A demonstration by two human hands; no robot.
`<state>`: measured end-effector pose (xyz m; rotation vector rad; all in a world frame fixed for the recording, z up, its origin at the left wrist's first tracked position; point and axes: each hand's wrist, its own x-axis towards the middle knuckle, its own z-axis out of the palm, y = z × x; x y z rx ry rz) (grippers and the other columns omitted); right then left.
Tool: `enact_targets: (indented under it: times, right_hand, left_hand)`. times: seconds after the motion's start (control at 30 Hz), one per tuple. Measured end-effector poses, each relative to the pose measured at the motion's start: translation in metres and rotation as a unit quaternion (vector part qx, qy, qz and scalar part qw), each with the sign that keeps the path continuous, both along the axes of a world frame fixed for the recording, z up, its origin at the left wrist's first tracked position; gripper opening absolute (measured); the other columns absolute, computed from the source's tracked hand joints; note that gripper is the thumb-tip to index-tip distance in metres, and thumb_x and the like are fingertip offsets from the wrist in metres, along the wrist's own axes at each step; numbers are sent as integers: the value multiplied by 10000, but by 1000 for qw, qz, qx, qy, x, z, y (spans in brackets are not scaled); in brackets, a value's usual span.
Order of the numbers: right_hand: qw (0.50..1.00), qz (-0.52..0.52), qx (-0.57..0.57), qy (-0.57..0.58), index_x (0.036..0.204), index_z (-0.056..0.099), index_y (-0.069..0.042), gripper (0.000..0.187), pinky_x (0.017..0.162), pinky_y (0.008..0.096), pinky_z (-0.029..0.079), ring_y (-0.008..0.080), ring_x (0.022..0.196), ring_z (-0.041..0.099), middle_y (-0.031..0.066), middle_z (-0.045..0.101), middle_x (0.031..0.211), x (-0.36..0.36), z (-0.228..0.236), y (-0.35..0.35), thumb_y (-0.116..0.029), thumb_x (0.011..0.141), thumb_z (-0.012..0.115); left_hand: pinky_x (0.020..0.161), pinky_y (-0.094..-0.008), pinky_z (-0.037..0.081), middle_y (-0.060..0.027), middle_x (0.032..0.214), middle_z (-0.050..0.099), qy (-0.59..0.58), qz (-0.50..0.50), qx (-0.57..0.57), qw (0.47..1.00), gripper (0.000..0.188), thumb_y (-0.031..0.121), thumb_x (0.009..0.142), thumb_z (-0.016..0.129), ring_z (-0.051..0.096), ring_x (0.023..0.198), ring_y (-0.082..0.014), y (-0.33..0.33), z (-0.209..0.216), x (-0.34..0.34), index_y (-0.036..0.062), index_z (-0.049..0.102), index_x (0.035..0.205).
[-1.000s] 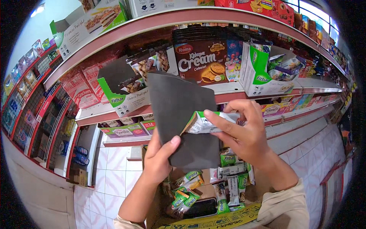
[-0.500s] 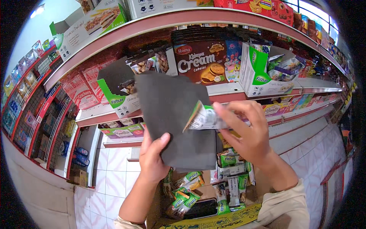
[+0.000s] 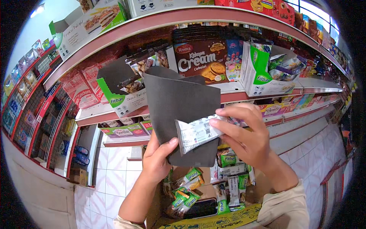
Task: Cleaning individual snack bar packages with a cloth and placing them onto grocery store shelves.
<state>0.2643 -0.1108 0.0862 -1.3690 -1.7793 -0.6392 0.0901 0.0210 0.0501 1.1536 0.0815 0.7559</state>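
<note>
My left hand [image 3: 157, 159] grips a dark grey cardboard piece [image 3: 183, 100], perhaps a box, by its lower left side, thumb on the front face. My right hand [image 3: 246, 139] pinches a wrapped snack bar [image 3: 196, 133] at its right end. The bar's whitish printed back with a barcode faces me, in front of the cardboard; its left end is close to my left thumb. Below both hands, a brown carton [image 3: 249, 195] holds several loose green-and-white snack bars [image 3: 187, 200] and a dark, flat phone-like object [image 3: 202, 208].
On the shelf ahead stand an opened snack bar box [image 3: 127, 103] at left, a brown biscuit pack [image 3: 200, 61] in the middle and another opened bar box [image 3: 263, 82] at right. Shelf edges [image 3: 183, 21] cross above and behind my hands. A wire rack [image 3: 42, 110] lines the left.
The snack bar has swung from a tilted angle to show its printed back, and its left end is lower, nearer my left thumb. The cardboard has shifted slightly right and tilted.
</note>
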Motion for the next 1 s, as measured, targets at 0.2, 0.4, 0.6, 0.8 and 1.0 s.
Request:
enact_targets:
  times: [0.2, 0.4, 0.6, 0.8, 1.0]
  right_hand:
    - [999, -6, 36, -36, 992, 622, -106, 428, 757, 362, 413, 239, 904, 548, 53, 593, 1005, -3, -1, 0, 7, 587, 696]
    - [997, -10, 47, -60, 976, 620, -115, 428, 760, 358, 408, 229, 889, 549, 44, 600, 988, -4, -1, -1, 7, 575, 702]
    - [997, -15, 43, -64, 957, 625, -115, 402, 756, 358, 399, 220, 880, 547, 42, 601, 988, -4, -1, -3, 9, 581, 697]
    - [996, -18, 49, -75, 951, 627, -115, 385, 741, 356, 388, 215, 872, 543, 41, 601, 987, -5, -1, -3, -4, 588, 696]
    - [996, -17, 48, -72, 953, 629, -117, 395, 744, 357, 386, 215, 872, 542, 38, 602, 986, -5, 0, -3, -8, 580, 698]
  left_hand:
    - [949, -349, 396, -136, 1234, 475, -31, -50, 0, 998, 511, 20, 818, 434, 494, 1123, -225, 9, -12, -4, 4, 308, 1313]
    - [874, -308, 437, -99, 1121, 553, -30, -50, 35, 998, 446, -27, 761, 465, 548, 1026, -184, 10, -20, -8, -8, 412, 1203]
    - [832, -296, 458, -71, 1060, 588, 57, -4, 109, 992, 471, -38, 706, 648, 561, 973, -139, 3, -10, -7, 8, 458, 1135]
    - [823, -290, 464, -62, 1038, 603, 66, 1, 120, 991, 549, -28, 645, 762, 575, 941, -131, -3, -1, -4, 15, 467, 1107]
    - [821, -289, 466, -67, 1039, 605, 69, 0, 124, 990, 517, -28, 659, 750, 576, 943, -132, -3, 1, -3, 8, 482, 1100]
